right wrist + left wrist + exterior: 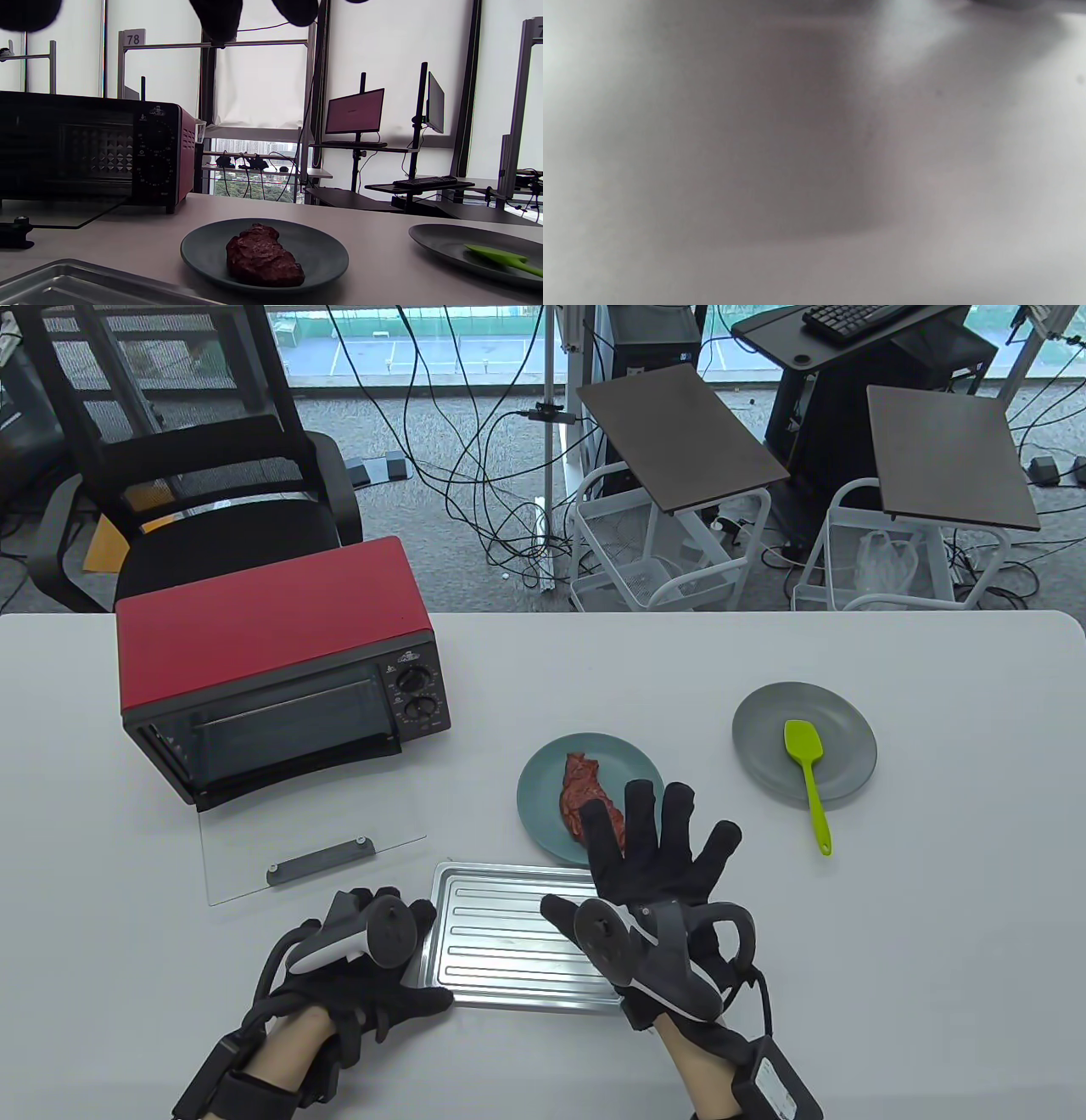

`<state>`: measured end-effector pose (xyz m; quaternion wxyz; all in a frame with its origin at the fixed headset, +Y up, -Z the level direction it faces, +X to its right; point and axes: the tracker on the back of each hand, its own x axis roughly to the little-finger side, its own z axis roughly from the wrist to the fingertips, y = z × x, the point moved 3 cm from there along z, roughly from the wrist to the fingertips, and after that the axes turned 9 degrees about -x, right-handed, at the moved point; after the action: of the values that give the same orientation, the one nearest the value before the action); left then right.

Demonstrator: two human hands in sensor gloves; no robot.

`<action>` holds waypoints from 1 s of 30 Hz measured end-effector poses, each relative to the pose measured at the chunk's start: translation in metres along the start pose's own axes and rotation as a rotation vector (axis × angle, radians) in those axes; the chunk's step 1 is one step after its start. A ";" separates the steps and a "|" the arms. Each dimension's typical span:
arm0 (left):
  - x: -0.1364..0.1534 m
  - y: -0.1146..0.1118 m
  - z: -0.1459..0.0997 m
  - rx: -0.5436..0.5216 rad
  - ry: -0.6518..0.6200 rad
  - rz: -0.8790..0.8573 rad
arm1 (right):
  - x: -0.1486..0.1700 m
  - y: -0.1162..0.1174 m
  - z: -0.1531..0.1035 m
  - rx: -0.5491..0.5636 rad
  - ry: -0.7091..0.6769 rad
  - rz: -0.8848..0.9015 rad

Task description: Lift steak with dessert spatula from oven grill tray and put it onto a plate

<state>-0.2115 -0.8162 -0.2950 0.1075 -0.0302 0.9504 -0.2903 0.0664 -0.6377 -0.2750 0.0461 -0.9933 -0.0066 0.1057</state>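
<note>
The brown steak (587, 800) (262, 257) lies on a teal plate (543, 780) (322, 250) at the table's middle. A green dessert spatula (806, 763) (505, 257) rests on a grey plate (848, 729) (441, 241) further right, with nobody touching it. The bare metal oven grill tray (509, 937) (63, 284) sits near the front edge. My right hand (653, 848) hovers over the tray's far right corner and the teal plate's near rim, fingers (216, 17) spread straight, holding nothing. My left hand (382, 959) grips the tray's left rim. The left wrist view is a grey blur.
A red toaster oven (280, 670) (93, 148) stands at the back left, its glass door (314, 840) folded down flat onto the table beside the tray. Beyond the table's far edge are a black chair (212, 500) and small side tables (679, 432).
</note>
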 end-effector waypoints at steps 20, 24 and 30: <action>0.000 0.000 0.000 0.000 0.000 0.003 | 0.012 0.052 0.001 -0.093 0.020 -0.037; 0.000 0.000 0.000 -0.003 0.000 0.006 | 0.019 0.059 0.002 -0.128 0.036 0.028; -0.001 -0.001 -0.001 -0.006 0.005 0.007 | 0.019 0.060 0.001 -0.115 0.036 0.030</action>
<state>-0.2109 -0.8164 -0.2940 0.1061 -0.0263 0.9517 -0.2869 0.0851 -0.6972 -0.2859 -0.0126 -0.9960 0.0028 0.0881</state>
